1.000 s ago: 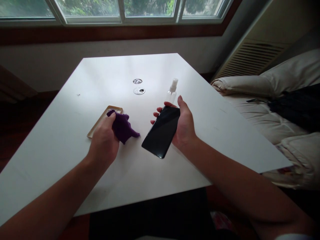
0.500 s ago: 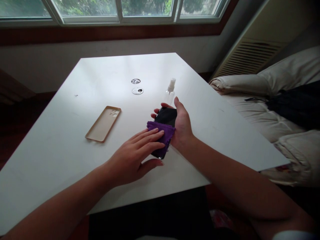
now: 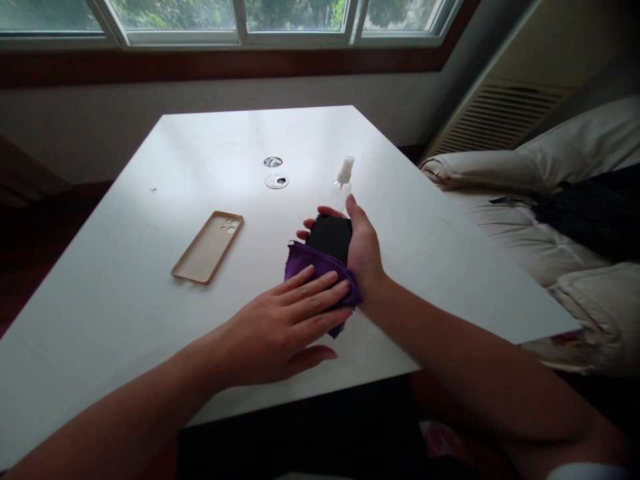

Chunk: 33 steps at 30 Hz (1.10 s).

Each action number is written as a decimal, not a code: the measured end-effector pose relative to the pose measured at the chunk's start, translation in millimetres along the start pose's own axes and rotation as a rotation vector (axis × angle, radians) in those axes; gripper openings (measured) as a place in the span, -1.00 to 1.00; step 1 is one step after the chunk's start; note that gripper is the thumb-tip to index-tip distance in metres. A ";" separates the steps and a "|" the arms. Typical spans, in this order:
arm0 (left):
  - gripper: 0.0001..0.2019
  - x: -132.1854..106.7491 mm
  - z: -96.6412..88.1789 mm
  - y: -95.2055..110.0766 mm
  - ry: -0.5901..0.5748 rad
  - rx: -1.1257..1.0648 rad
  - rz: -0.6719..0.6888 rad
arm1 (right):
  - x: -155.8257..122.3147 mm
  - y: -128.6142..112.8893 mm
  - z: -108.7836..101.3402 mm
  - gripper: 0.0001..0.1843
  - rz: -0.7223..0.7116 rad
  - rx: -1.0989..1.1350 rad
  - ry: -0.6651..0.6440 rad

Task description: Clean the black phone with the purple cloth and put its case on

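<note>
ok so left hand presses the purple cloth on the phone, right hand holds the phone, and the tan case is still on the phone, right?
Not quite. In the head view the tan case lies by itself on the table, off the phone. The rest holds: left hand presses the purple cloth, right hand holds the phone.

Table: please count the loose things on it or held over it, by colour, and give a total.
Purple: 1, cloth
Black: 1, phone
Tan: 1, case
Clear: 1, spray bottle
Total: 4
</note>
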<state>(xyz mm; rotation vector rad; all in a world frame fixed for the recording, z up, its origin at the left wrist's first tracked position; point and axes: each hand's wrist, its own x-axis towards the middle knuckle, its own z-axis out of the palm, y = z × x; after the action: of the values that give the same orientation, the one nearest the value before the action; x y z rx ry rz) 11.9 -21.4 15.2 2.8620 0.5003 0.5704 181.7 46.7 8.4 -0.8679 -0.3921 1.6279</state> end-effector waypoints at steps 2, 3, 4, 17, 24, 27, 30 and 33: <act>-0.52 1.1 -0.4 1.6 -0.008 -0.002 0.023 | -0.6 0.3 0.5 -0.46 0.000 -0.003 -0.006; -0.52 1.3 -0.8 1.8 -0.010 0.000 0.026 | -1.0 0.3 0.8 -0.46 0.003 -0.001 -0.007; -0.51 1.4 -1.2 1.7 -0.005 0.003 0.023 | -1.4 0.1 1.3 -0.46 0.009 0.003 -0.007; -0.16 -3.0 13.7 -9.7 -0.039 0.166 -0.191 | -3.6 3.1 3.7 -0.49 0.026 0.015 -0.060; -0.23 -3.9 12.3 -10.4 0.046 0.199 -0.183 | -16.5 2.2 12.6 -0.48 0.088 0.076 -0.168; -0.22 -3.8 12.4 -10.9 0.079 0.195 -0.180 | -18.7 -0.3 14.4 -0.44 0.097 0.071 -0.181; -0.24 -4.3 11.8 -11.2 0.101 0.196 -0.166 | -17.7 -1.0 13.3 -0.45 0.076 0.059 -0.203; -0.25 -4.5 9.8 -11.7 0.112 0.191 -0.149 | -14.5 0.0 10.5 -0.44 0.050 0.045 -0.199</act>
<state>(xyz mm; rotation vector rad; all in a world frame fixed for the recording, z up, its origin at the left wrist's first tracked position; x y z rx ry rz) 8.5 -13.2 2.0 2.9471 0.8204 0.6935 174.7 35.0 20.1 -0.6889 -0.4737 1.7696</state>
